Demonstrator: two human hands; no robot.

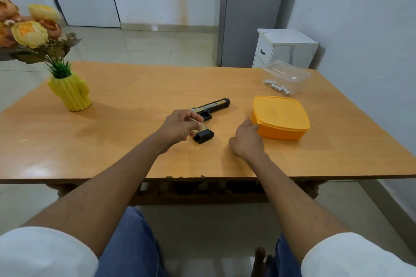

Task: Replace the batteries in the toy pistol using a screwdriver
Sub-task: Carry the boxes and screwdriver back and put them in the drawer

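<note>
A black and yellow toy pistol [216,105] lies on its side in the middle of the wooden table [135,87], barrel pointing right and away, grip toward me. My left hand [180,127] hovers over the grip with curled fingers that hold nothing I can see. My right hand [246,139] rests on the table, fingertips touching the near left corner of an orange lidded box [280,117]. Behind it stands a clear plastic container [287,77] with several batteries [278,87] inside. No screwdriver is visible.
A yellow cactus-shaped vase [72,92] with artificial flowers stands at the table's far left. A white cabinet [284,48] sits on the floor beyond the table's far right corner. The table's front edge is close to my knees.
</note>
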